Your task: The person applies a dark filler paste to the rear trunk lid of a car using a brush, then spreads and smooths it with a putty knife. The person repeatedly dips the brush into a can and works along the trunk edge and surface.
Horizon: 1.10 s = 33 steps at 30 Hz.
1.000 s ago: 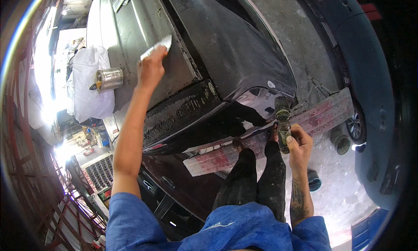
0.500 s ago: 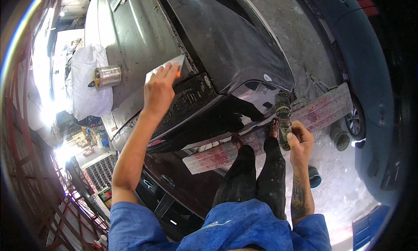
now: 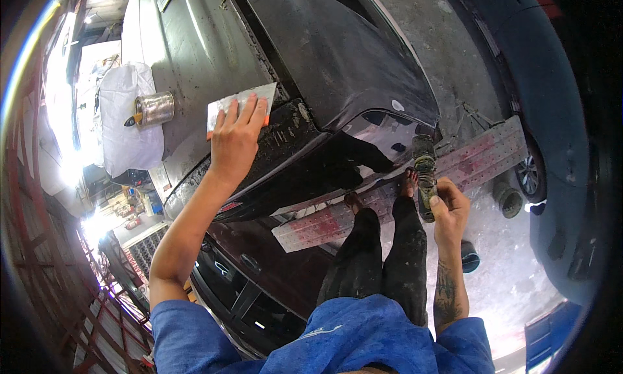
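A: What is filling the frame?

B: A dark car body is stretching from twelve o'clock toward the centre, with a grey sanded panel lying at its ten o'clock side. A reddish perforated plank is running from about eight to two o'clock under the person's bare feet.

A: And on the grey panel?

B: A white cloth is lying at nine o'clock, with a metal can resting on it, a brush handle sticking out.

A: What is the left hand doing?

B: The left hand is pressing a pale sheet of sandpaper flat on the panel's edge. Its long axis is running roughly from eight to two o'clock. The fingers are lying spread and flat on top of it, the sheet showing past the fingertips at twelve.

A: The right hand?

B: The right hand is gripping a grimy cylindrical tool, fingers wrapped round its lower end. The tool is standing nearly upright, pointing toward twelve o'clock.
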{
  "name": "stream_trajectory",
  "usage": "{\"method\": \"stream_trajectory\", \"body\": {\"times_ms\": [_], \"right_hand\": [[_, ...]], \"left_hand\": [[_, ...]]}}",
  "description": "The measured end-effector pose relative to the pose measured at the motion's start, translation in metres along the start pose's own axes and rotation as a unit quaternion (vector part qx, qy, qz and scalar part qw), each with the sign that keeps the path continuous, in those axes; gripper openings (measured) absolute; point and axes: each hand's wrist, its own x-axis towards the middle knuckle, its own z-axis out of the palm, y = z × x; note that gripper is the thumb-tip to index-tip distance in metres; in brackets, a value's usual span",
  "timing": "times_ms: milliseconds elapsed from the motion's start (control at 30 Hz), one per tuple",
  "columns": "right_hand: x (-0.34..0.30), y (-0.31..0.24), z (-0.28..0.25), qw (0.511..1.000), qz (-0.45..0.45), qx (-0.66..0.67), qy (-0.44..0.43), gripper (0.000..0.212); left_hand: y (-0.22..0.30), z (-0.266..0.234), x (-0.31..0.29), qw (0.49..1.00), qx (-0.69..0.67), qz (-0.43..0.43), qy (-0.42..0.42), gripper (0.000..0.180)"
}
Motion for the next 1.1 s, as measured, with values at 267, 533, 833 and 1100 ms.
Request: {"method": "stream_trajectory", "body": {"times_ms": [267, 533, 833, 1100], "right_hand": [[0.001, -0.004, 0.0, 1.0, 0.011, 0.009, -0.019, 0.014], [0.008, -0.001, -0.004, 1.0, 0.017, -0.002, -0.007, 0.013], [0.013, 0.002, -0.006, 1.0, 0.009, 0.001, -0.012, 0.014], [0.017, 0.009, -0.018, 0.999, 0.028, 0.022, 0.006, 0.016]], "left_hand": [[-0.034, 0.026, 0.042, 0.991, 0.132, -0.009, -0.024, 0.041], [-0.022, 0.022, 0.022, 0.994, 0.102, 0.028, 0.006, 0.043], [-0.077, 0.032, 0.116, 0.994, 0.064, -0.07, -0.055, 0.056], [-0.084, 0.04, 0.098, 0.998, 0.03, -0.059, 0.011, 0.029]]}}
